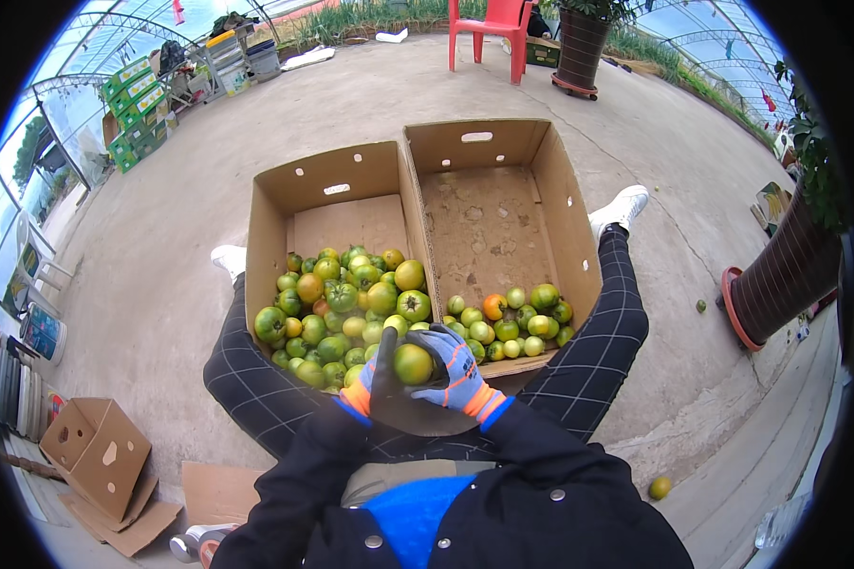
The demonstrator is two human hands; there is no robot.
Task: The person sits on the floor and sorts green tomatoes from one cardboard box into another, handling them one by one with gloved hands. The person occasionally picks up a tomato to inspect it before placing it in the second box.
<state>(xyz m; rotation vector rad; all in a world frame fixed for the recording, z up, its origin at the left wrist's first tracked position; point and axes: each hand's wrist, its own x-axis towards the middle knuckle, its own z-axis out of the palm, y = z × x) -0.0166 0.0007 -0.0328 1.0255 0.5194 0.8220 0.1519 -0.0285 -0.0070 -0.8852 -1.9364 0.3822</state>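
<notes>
A large green-yellow tomato (413,364) rests in my right hand (460,370), whose gloved fingers curl around its right side. My left hand (374,373) stands upright at the tomato's left, its dark palm facing the fruit and its fingers straight; whether it touches is unclear. Both gloves are blue-grey and black with orange cuffs. Before me two open cardboard boxes stand side by side. Many green and yellowish tomatoes (341,297) heap the near part of the left box (327,171). Fewer, mostly small ones (507,328), one of them orange, lie at the near end of the right box (487,213).
My legs (598,313) flank the boxes. Potted plants (790,263) stand at right, a red plastic chair (487,28) at the back. Loose tomatoes (660,488) lie on the concrete floor at right. An empty cardboard box (99,451) sits at lower left; green cartons (136,107) are stacked far left.
</notes>
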